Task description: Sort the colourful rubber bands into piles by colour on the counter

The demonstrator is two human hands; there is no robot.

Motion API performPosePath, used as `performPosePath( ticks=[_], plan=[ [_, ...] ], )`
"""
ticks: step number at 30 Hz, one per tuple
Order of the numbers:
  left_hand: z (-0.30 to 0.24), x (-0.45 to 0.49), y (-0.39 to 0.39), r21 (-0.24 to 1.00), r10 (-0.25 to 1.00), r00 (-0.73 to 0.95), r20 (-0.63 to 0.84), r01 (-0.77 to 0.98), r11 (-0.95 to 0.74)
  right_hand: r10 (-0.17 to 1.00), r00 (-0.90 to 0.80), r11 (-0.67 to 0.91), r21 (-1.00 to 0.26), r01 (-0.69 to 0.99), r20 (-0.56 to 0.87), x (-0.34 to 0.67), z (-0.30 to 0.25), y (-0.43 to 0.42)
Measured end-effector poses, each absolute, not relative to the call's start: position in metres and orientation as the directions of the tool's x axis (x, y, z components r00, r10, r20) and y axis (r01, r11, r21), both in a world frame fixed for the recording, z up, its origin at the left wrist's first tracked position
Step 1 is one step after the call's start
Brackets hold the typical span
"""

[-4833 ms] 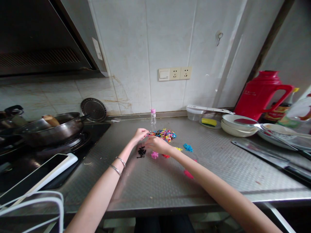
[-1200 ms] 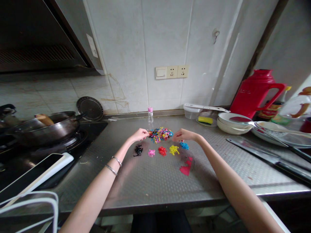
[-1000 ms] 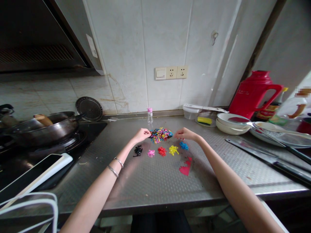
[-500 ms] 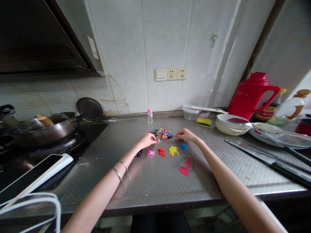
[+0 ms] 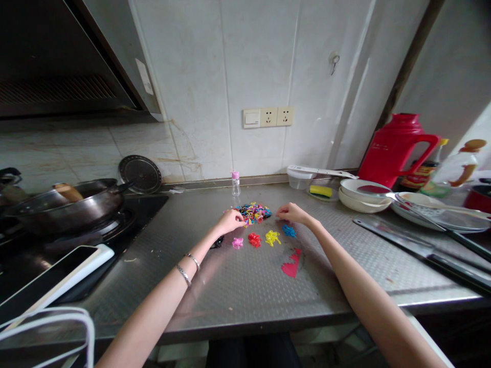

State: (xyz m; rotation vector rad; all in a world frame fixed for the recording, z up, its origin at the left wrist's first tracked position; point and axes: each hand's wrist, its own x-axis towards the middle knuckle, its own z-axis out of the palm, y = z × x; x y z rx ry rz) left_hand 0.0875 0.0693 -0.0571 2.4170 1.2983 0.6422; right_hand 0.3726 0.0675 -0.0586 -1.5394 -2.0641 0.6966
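A mixed pile of small coloured bands (image 5: 253,211) lies on the steel counter (image 5: 245,286). In front of it sit sorted little heaps: black (image 5: 218,242), pink (image 5: 237,242), red (image 5: 254,238), yellow (image 5: 272,237) and blue (image 5: 289,231). My left hand (image 5: 230,222) is at the pile's left edge, fingers curled and pinched together; what they hold is too small to make out. My right hand (image 5: 290,212) rests at the pile's right side above the blue heap, fingertips also pinched.
A small clear bottle with a pink cap (image 5: 235,183) stands behind the pile. A wok (image 5: 65,204) sits on the stove at left, a tablet (image 5: 49,281) near it. Bowls (image 5: 360,195), a red thermos (image 5: 395,148) and a knife (image 5: 422,250) are at right.
My left hand moved from the pile's upper left edge down and right, near the pink heap, hiding most of the black heap. My right hand stayed by the blue heap.
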Motion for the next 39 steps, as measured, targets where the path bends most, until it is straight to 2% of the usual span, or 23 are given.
performPosePath(
  ticks=[13, 23, 39],
  plan=[
    [-0.053, 0.081, 0.074, 0.525, 0.85, 0.45, 0.273, 0.671, -0.524, 0.955, -0.278, 0.285, -0.598, 0.749, 0.106, 0.372, -0.058, 0.067],
    [-0.039, 0.073, 0.076, 0.677, 0.904, 0.339, 0.261, 0.603, -0.422, 0.955, -0.274, 0.287, -0.578, 0.763, 0.113, 0.371, -0.06, 0.068],
    [-0.047, 0.071, 0.081, 0.696, 0.889, 0.376, 0.262, 0.564, -0.444, 0.947, -0.297, 0.316, -0.533, 0.785, 0.123, 0.367, -0.054, 0.063]
  ],
)
